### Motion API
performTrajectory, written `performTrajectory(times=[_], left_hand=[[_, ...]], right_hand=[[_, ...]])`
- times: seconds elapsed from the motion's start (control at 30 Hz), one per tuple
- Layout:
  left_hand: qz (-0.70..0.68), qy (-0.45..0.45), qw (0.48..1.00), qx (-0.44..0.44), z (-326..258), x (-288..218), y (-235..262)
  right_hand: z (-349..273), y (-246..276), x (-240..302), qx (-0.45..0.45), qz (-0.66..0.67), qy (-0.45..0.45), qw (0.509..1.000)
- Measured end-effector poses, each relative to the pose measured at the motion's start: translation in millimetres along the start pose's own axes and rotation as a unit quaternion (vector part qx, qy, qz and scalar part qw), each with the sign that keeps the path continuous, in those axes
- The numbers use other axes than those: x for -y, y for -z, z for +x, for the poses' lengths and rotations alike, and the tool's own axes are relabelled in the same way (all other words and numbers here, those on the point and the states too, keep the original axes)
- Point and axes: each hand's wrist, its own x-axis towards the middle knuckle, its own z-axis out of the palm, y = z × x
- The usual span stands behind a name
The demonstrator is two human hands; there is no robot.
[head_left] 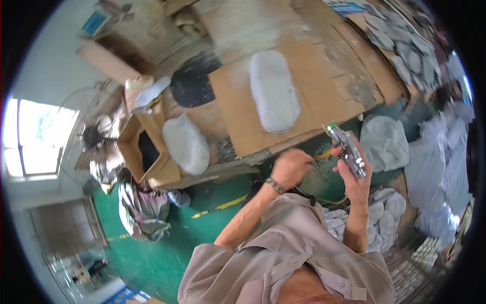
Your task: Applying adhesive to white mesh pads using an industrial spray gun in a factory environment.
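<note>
The right hand (354,175) is shut tight around a shiny spray gun (348,149), held up just past the table's (324,86) front edge. The left hand (289,167) pinches something by its orange tube (324,154), too blurry to tell. A white pad (273,91) lies on the table.

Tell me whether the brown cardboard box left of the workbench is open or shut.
Open. The cardboard box has its flaps spread outward and its dark inside shows. A pale padded piece rests against its right edge. What is inside cannot be told.

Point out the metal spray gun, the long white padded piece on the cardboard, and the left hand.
metal spray gun (349,152), head view, on its shiny body
long white padded piece (273,91), head view, middle of its top
left hand (289,167), head view, back of hand
</note>
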Motion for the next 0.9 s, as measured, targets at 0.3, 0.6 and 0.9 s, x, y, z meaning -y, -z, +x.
performTrajectory(times=[0.3,0.6,0.9], left_hand=[[0.329,0.152,0.931,0.036,61,119,-16],[0.318,0.131,0.939,0.026,54,127,-16],[0.265,0.112,0.958,0.019,52,129,-3]], right_hand=[[-31,62,27,0.063,-0.083,0.023,0.994],[-41,15,80,0.067,-0.177,0.083,0.978],[-35,-40,135,0.046,-0.263,0.065,0.962]])
